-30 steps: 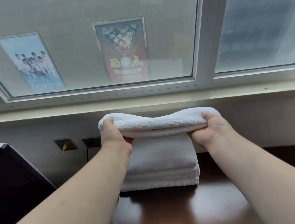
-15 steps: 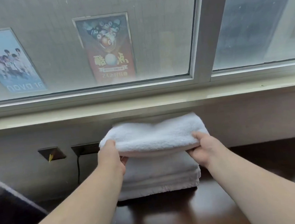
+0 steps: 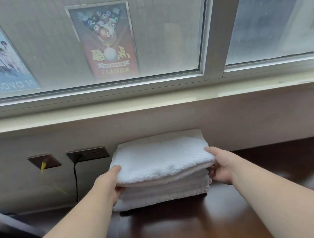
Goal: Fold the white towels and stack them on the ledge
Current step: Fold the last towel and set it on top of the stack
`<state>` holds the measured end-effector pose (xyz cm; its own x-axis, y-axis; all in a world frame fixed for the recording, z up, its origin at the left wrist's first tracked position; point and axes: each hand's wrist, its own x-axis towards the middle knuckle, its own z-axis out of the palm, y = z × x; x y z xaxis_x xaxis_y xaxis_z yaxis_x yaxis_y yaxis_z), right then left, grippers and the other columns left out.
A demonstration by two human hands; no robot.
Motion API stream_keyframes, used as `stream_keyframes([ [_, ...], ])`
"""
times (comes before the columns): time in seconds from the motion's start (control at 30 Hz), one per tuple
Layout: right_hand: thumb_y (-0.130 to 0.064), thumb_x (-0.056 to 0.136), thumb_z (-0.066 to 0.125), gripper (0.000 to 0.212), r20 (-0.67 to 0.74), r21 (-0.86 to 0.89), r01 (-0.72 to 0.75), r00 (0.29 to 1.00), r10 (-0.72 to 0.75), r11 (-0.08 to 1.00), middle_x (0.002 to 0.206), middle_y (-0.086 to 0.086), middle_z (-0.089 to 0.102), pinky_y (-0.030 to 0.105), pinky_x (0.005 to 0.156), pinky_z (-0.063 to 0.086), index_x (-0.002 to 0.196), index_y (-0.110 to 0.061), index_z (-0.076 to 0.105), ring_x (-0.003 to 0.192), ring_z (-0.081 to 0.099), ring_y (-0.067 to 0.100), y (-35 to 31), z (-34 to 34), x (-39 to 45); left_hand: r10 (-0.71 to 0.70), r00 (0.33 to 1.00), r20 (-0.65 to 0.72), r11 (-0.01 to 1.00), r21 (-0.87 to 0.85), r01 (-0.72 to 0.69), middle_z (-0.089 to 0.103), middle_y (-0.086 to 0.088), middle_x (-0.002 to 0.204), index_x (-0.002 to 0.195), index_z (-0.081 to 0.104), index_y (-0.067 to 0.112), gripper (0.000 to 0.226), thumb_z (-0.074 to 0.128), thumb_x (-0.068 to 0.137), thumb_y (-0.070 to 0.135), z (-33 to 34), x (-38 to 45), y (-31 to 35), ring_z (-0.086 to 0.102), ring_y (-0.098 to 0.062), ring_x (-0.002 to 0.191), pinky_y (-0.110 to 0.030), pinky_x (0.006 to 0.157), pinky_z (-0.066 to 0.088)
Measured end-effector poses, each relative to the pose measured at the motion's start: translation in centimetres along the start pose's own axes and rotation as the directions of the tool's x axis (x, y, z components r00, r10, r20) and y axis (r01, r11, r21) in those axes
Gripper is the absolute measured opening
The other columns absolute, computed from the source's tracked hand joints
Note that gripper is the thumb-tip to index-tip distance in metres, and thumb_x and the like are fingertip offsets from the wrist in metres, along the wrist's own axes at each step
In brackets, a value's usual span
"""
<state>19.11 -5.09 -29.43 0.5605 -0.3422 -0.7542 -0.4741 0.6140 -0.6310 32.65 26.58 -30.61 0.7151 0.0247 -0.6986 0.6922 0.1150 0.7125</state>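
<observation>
Folded towel lowered onto the stack, hands not yet off it.

A second ago the top towel (image 3: 161, 158) was held up in the air above the stack (image 3: 161, 193); now it sits on the stack, edges roughly lined up, on the dark wooden ledge (image 3: 184, 229) against the far wall under the window (image 3: 105, 46). Left hand (image 3: 111, 179) pinches the towel's left end, thumb on top, fingers tucked under. Right hand (image 3: 221, 163) pinches the right end the same way, fingers curled under the edge. So placement looks basically done for this towel; what's left is slipping the fingers out without dragging the top layer. Wall sockets (image 3: 86, 154) left of the stack, a cord hanging down.
</observation>
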Motion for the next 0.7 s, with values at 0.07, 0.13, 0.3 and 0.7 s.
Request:
stream_keyframes([
  [0.07, -0.021, 0.090, 0.060, 0.013, 0.035, -0.057, -0.013, 0.999, 0.015, 0.998, 0.060, 0.000, 0.055, 0.027, 0.048, 0.033, 0.077, -0.017, 0.058, 0.047, 0.046, 0.014, -0.5, -0.3, 0.5, -0.039, 0.999, 0.020, 0.999, 0.030, 0.038, 0.070, -0.015, 0.100, 0.108, 0.059, 0.005, 0.027, 0.066, 0.088, 0.021, -0.5, 0.1, 0.5, 0.069, -0.029, 0.087, -0.038, 0.060, 0.057],
  [0.13, -0.012, 0.086, 0.055, 0.004, 0.062, -0.064, -0.020, 0.998, 0.024, 0.998, 0.066, 0.004, 0.059, 0.030, 0.055, 0.039, 0.083, -0.013, 0.056, 0.055, 0.052, 0.018, -1.0, -0.3, 0.8, -0.039, 0.999, 0.032, 0.996, 0.080, 0.037, 0.071, -0.012, 0.099, 0.109, 0.061, 0.007, 0.029, 0.064, 0.089, 0.027, -0.7, 0.1, 1.1, 0.069, -0.027, 0.088, -0.038, 0.061, 0.057],
  [0.3, -0.036, 0.096, 0.058, 0.040, 0.151, -0.028, -0.040, 0.988, 0.044, 0.999, 0.108, 0.017, 0.074, 0.039, 0.076, 0.057, 0.098, -0.001, 0.077, 0.093, 0.074, 0.032, -2.5, -0.2, 2.5, -0.110, 0.984, 0.138, 0.967, 0.245, 0.073, 0.075, -0.009, 0.098, 0.106, 0.069, 0.015, 0.059, 0.052, 0.086, 0.068, 0.5, 0.9, 2.7, 0.071, -0.029, 0.093, -0.044, 0.088, 0.055],
  [0.7, -0.001, 0.091, 0.061, 0.038, 0.114, -0.302, 0.218, 0.975, -0.192, 0.928, 0.112, 0.022, 0.069, 0.051, 0.080, 0.059, 0.127, -0.004, 0.051, 0.094, 0.072, 0.038, -4.1, 0.7, 4.3, 0.083, 0.992, 0.099, 0.875, 0.468, -0.120, 0.068, -0.023, 0.105, 0.119, 0.055, 0.009, 0.036, 0.069, 0.088, 0.020, 0.4, 2.8, 4.1, 0.069, -0.034, 0.084, -0.061, 0.078, 0.054],
])
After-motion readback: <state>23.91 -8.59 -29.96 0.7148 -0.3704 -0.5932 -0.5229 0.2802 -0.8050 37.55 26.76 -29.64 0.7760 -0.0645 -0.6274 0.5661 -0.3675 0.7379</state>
